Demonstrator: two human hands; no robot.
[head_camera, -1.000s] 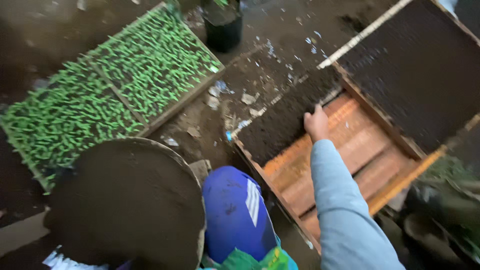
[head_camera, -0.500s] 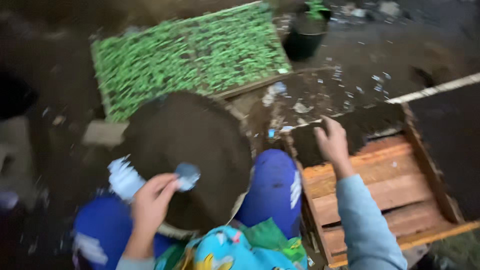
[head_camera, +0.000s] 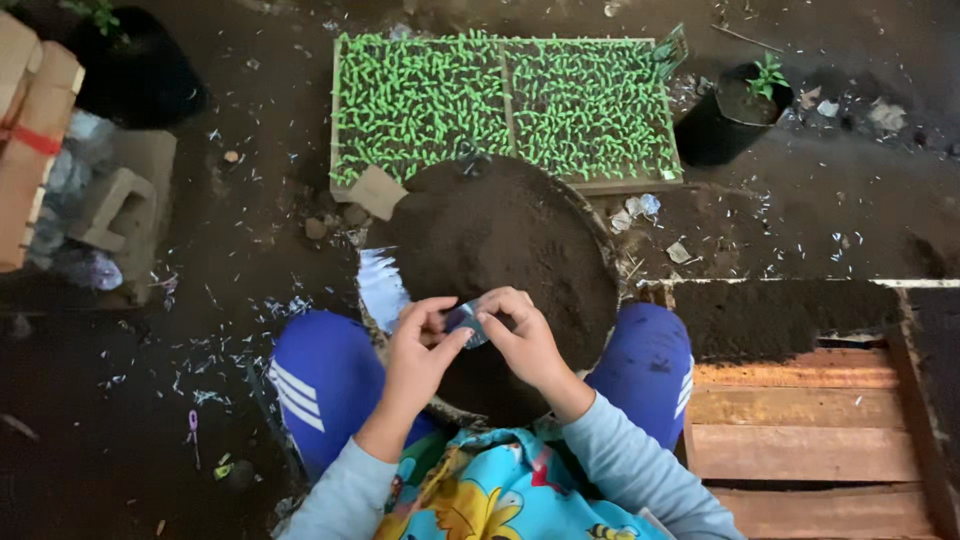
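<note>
My left hand (head_camera: 418, 352) and my right hand (head_camera: 522, 338) meet in front of me, both pinching a small crumpled clear plastic bag (head_camera: 464, 319). They hover over a round basin heaped with dark soil (head_camera: 500, 240) that sits between my knees in blue trousers. Beyond the basin lies a wooden seedling tray (head_camera: 505, 105) packed with small green sprouts.
A wooden pallet (head_camera: 800, 430) with a row of soil-filled bags (head_camera: 780, 315) lies at the right. A black pot with a small plant (head_camera: 735, 118) stands at the tray's right end. A concrete block (head_camera: 115, 205) and cardboard sit at the left. Plastic scraps litter the dirt floor.
My right hand left the soil row on the pallet and came to the middle. Both hands now hold the small bag over the basin. The view swung left to centre on the basin.
</note>
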